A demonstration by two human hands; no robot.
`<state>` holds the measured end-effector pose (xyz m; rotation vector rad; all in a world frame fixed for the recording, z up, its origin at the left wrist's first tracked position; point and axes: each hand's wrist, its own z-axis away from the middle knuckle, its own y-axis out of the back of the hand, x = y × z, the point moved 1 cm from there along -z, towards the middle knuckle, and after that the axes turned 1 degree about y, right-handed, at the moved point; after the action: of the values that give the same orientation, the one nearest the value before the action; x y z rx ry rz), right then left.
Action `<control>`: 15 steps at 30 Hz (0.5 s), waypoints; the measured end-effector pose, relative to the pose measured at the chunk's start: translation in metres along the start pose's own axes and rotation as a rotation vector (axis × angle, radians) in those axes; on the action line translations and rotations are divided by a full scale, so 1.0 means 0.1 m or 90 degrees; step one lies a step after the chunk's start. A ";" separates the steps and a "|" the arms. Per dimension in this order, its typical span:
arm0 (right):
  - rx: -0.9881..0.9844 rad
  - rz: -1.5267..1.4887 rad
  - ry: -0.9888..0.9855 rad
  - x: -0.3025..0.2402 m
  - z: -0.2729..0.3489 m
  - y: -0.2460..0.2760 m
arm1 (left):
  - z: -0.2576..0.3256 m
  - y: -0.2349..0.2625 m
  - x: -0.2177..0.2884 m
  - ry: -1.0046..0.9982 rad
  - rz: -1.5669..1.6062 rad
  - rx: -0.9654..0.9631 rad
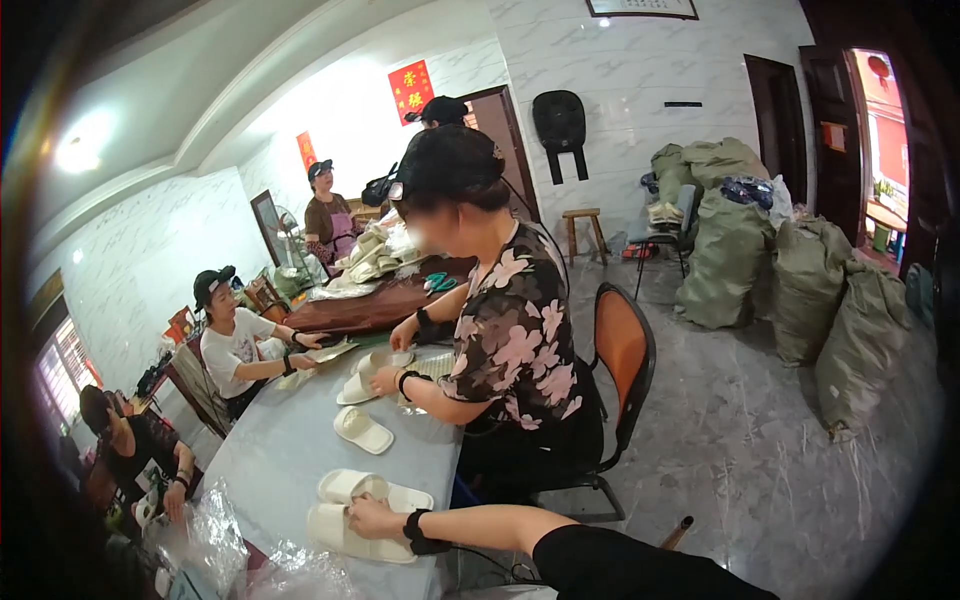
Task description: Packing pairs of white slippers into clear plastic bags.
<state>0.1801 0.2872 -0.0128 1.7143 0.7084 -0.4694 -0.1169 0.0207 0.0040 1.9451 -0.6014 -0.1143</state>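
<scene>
My right hand reaches in from the lower right, with a black band on the wrist and a black sleeve. Its fingers are closed on the strap of a cream slipper lying on the pale grey table. A second cream slipper lies against it on the far side. My left hand is out of view. Farther up the table rests a single cream slipper. Beyond that, a person in a flowered top handles more cream slippers with both hands.
Clear plastic bags crowd the near left edge. An orange-backed chair stands behind the flowered-top person. Stuffed green sacks line the right wall. Several people work around, one in a white shirt. Slippers are heaped on a brown-covered table.
</scene>
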 end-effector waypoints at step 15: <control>-0.097 0.114 0.039 0.35 0.36 0.30 | 0.10 -0.07 0.02 0.021 -0.005 0.027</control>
<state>0.2279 0.2551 -0.0232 1.6357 0.6112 -0.2330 -0.1156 0.0139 -0.0060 1.9863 -0.5785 -0.0752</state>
